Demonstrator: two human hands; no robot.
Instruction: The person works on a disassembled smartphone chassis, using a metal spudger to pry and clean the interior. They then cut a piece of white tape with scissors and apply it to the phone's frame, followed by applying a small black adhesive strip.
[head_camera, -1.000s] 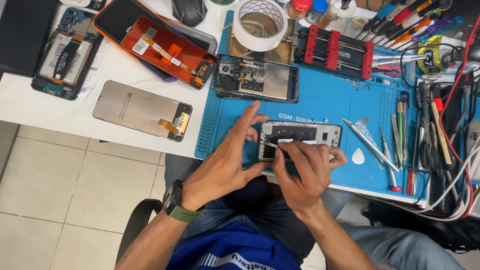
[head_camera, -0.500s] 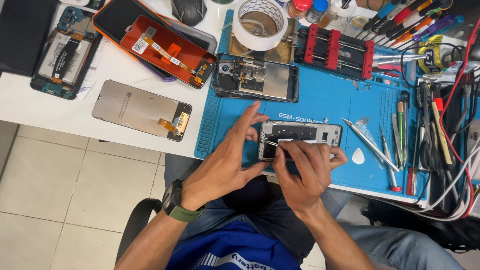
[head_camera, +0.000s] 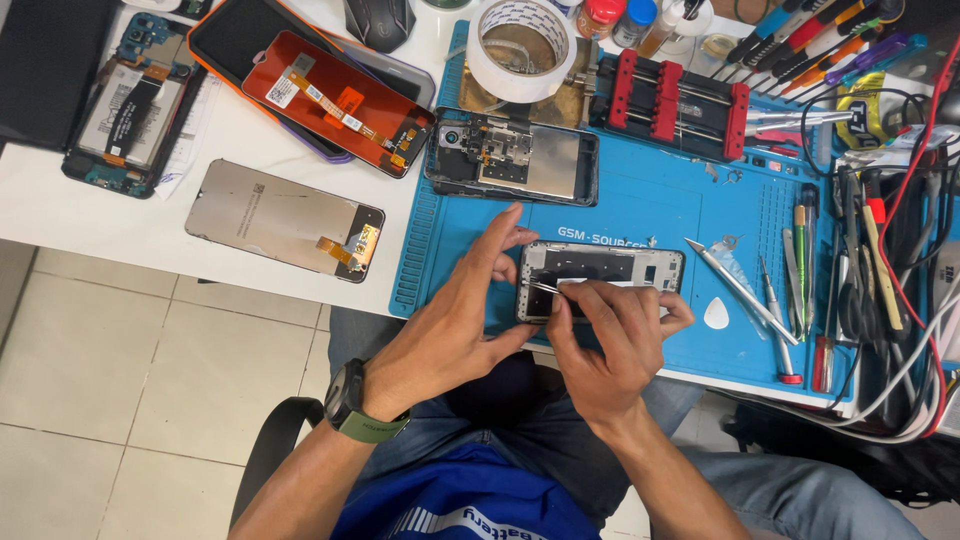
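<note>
Little has moved since the earlier frames: both hands stay on the same open phone (head_camera: 600, 278), only the fingers shifting slightly. The left hand (head_camera: 455, 325), a green-strapped watch (head_camera: 362, 405) on its wrist, steadies the phone's left end with fingers spread. The right hand (head_camera: 608, 340) pinches tweezers (head_camera: 548, 287), their tips inside the phone's frame. The phone lies face down near the front edge of a blue mat (head_camera: 640, 215), its back off, dark inside with a pale band along the top. Behind it sits a second open phone (head_camera: 512, 156) showing its boards. Further back are a tape roll (head_camera: 522, 48) and a red clamp (head_camera: 668, 103); screwdrivers and blades (head_camera: 790, 300) and cables crowd the mat's right side. On the white table (head_camera: 60, 215) to the left lie a grey screen (head_camera: 283, 218), a red-backed screen (head_camera: 335, 100) and another opened phone (head_camera: 125, 108). Below is pale tiled floor (head_camera: 130, 400).
</note>
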